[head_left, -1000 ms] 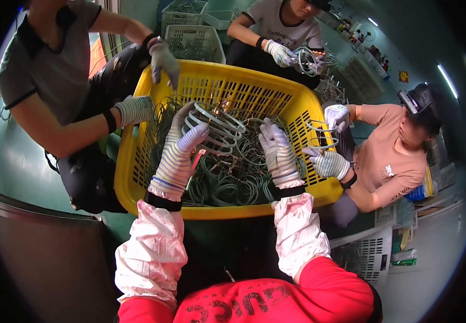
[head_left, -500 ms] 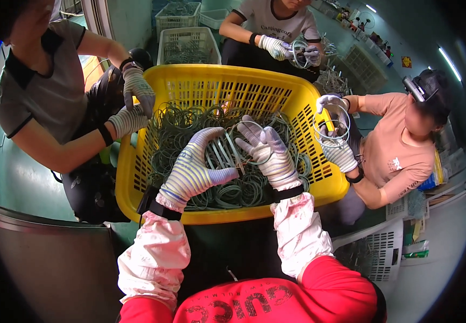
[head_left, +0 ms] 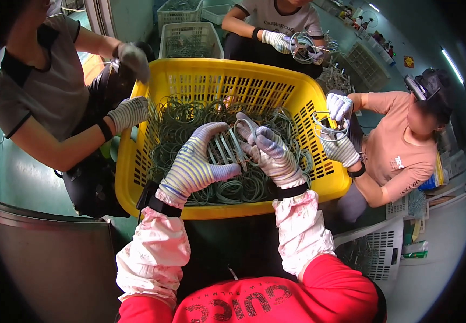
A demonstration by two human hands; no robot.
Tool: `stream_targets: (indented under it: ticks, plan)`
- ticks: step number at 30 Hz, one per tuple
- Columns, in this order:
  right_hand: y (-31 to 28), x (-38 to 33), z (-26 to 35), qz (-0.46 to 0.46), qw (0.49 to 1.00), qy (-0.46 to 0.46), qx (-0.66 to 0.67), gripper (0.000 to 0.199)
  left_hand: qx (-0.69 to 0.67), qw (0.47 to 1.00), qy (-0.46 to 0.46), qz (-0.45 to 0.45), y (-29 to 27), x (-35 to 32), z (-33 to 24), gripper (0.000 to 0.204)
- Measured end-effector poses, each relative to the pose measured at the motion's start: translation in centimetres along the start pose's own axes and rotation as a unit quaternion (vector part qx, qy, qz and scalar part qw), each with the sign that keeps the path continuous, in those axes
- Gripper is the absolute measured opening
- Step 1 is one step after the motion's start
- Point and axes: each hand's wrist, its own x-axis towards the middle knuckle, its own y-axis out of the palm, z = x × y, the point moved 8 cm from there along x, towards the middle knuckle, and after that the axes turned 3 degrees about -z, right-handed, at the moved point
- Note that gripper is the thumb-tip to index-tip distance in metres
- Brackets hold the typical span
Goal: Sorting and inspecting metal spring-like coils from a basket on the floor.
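In its striped glove, my left hand [head_left: 195,161] curves round a row of thin metal rings [head_left: 223,151], seen nearly edge-on, with the thumb below and the fingers above. My right hand [head_left: 270,156], also gloved, pinches a single ring [head_left: 248,129] against the right end of that row. Both hands are above a yellow perforated basket [head_left: 211,214], whose loose greenish-grey wire rings [head_left: 238,189] lie tangled beneath them. My palms hide part of the heap.
Gloved co-workers sit round the basket. The person at right holds rings [head_left: 331,126]; the person at the far side holds a bundle of rings [head_left: 303,47]. The person at left has a hand by the rim. White crates [head_left: 192,32] stand behind; another white crate [head_left: 383,247] is at lower right.
My right hand has closed in toward the row, and its ring now sits beside the others. The left co-worker's hands have moved apart.
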Motion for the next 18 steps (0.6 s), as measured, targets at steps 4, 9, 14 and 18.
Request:
stream_targets:
  ticks: [4, 9, 14, 18]
  plan:
    - [-0.2, 0.0, -0.4, -0.002, 0.996, 0.014, -0.093, 0.011, 0.028, 1.000, 0.011, -0.005, -0.3, 0.0, 0.0, 0.085]
    - [-0.2, 0.1, -0.3, -0.035, 0.988, -0.007, -0.150, 0.007, 0.026, 1.000, -0.001, -0.004, 0.0, 0.0, 0.6, 0.085]
    - [-0.8, 0.3, -0.7, -0.019, 0.979, 0.034, -0.198, 0.009, 0.031, 0.999, 0.001, 0.005, 0.2, 0.1, 0.9, 0.084]
    - [-1.7, 0.5, -0.9, -0.003, 0.974, 0.025, -0.225, 0.020, 0.082, 0.996, 0.039, 0.011, 0.3, 0.3, 0.2, 0.084]
